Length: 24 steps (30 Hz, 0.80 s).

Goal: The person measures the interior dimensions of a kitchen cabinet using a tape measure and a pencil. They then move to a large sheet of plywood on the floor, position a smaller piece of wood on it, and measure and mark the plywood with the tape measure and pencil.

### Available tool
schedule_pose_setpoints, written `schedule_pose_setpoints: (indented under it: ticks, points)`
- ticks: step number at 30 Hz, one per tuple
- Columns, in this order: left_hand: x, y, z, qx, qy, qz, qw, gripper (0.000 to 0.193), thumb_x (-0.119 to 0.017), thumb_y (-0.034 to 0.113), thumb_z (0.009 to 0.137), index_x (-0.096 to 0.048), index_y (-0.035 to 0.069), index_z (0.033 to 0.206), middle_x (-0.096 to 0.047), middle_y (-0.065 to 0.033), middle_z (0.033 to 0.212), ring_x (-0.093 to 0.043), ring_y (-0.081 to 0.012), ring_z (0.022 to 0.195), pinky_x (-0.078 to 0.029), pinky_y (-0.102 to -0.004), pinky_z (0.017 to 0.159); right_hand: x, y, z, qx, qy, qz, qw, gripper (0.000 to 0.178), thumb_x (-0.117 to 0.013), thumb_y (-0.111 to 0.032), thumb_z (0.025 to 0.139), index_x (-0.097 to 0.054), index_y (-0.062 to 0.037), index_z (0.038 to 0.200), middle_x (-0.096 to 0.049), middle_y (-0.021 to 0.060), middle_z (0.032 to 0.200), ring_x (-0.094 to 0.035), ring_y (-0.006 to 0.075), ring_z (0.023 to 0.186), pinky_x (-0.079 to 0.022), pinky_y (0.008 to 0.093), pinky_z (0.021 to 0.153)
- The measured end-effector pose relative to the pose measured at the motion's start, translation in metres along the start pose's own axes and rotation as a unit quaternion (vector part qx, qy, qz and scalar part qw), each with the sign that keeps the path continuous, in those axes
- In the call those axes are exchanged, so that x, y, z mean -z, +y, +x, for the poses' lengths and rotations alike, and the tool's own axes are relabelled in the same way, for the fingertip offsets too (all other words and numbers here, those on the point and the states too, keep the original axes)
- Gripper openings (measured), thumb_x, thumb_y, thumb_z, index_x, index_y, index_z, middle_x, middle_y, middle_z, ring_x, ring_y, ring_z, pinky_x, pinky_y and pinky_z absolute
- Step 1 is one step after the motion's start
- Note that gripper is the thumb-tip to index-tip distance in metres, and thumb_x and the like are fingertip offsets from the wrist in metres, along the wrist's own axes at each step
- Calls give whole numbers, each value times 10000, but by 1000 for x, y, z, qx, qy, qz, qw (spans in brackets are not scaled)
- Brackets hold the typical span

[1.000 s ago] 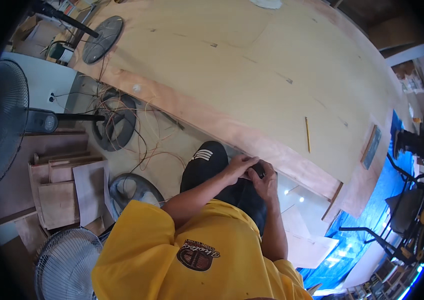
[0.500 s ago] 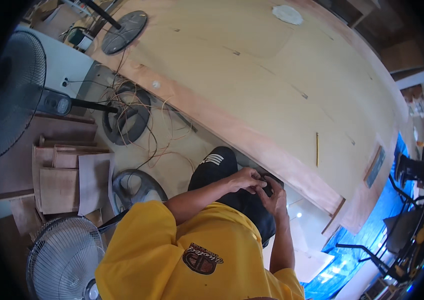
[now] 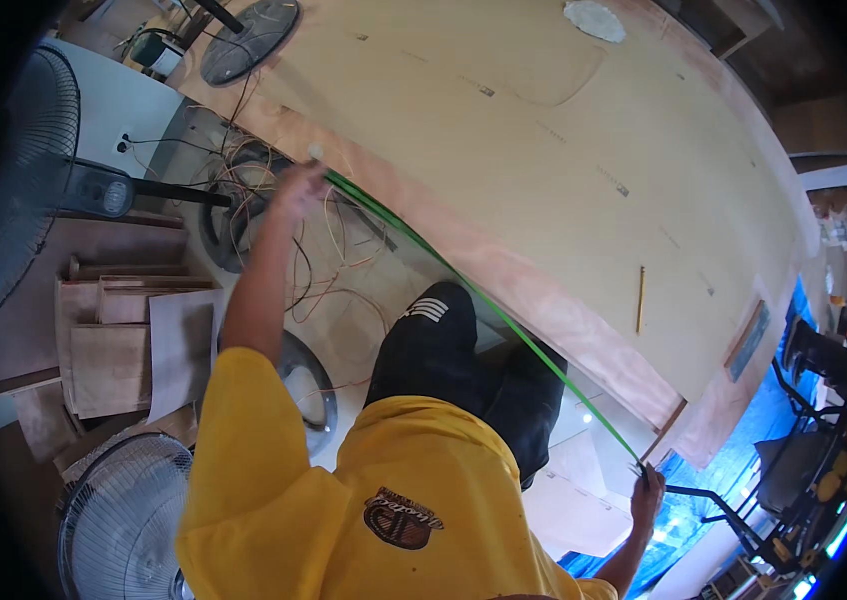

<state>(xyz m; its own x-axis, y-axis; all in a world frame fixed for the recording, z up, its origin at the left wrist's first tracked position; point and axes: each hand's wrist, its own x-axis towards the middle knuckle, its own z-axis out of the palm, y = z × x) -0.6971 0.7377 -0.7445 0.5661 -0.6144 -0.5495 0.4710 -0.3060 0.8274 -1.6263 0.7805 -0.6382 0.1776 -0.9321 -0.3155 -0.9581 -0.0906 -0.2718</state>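
Observation:
A green tape measure (image 3: pixel 514 322) is stretched along the near edge of the plywood sheet (image 3: pixel 504 130). Its far-left end meets my left hand (image 3: pixel 299 192), which is closed on it at the sheet's edge and somewhat blurred. Down at the near right corner, my right hand (image 3: pixel 649 490) grips the other end, next to a strip of wood. Which hand has the case I cannot make out. On the sheet lie a yellow pencil (image 3: pixel 642 300) and a blue-grey flat block (image 3: pixel 747 342).
Standing fans (image 3: pixel 129 520) are at my left, beside stacked wood boards (image 3: pixel 112 370). Tangled orange and black cords (image 3: pixel 339 290) run over the floor near a round fan base. A blue tarp (image 3: pixel 684 520) and a black metal frame (image 3: pixel 794 480) are at the right.
My hands were together over my lap and are now far apart, left hand up and left, right hand down and right. The green tape is now drawn out between them.

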Motion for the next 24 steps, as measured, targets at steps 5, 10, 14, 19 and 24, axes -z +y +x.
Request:
schedule_pose_setpoints:
  ticks: [5,10,14,19,24]
  points:
    - [-9,12,36,-122,33,-157,980,151,-705,163,874,-637,86,983,-664,-45,962,-639,-169,837,-550,-353,756,23,-65,46,36,-45,0,998,295,-568,-70,863,-626,5,1143,-608,204,1024,-569,369,973,-447,452,875]
    - [-123,-62,14,-9,-33,-200,979,76,-652,139,882,-598,107,924,-613,-40,795,-626,-179,755,-556,-353,704,-24,-151,128,108,-16,44,993,307,-569,-102,876,-615,-4,1163,-609,219,1034,-582,396,970,-468,465,849]
    - [-181,-113,-45,24,-34,-139,989,102,-630,116,876,-594,91,968,-613,-61,779,-622,-190,687,-554,-338,643,-48,-211,186,111,-44,15,993,308,-577,-129,862,-634,-44,1153,-622,234,1021,-604,401,950,-485,463,835]
    - [-179,-200,-141,-187,-87,341,917,156,-628,181,869,-605,37,925,-647,-121,799,-631,-259,641,-511,-412,612,-67,-257,239,124,-131,18,984,311,-586,-185,843,-654,-60,1120,-643,246,942,-628,403,904,-500,473,812]
    - [-157,-226,-217,-310,-230,510,768,117,-628,116,838,-632,29,917,-626,-154,872,-606,-336,878,-479,-442,810,-74,-288,261,148,-60,21,987,278,-586,-204,849,-660,-87,1090,-642,248,927,-626,418,909,-506,493,803]
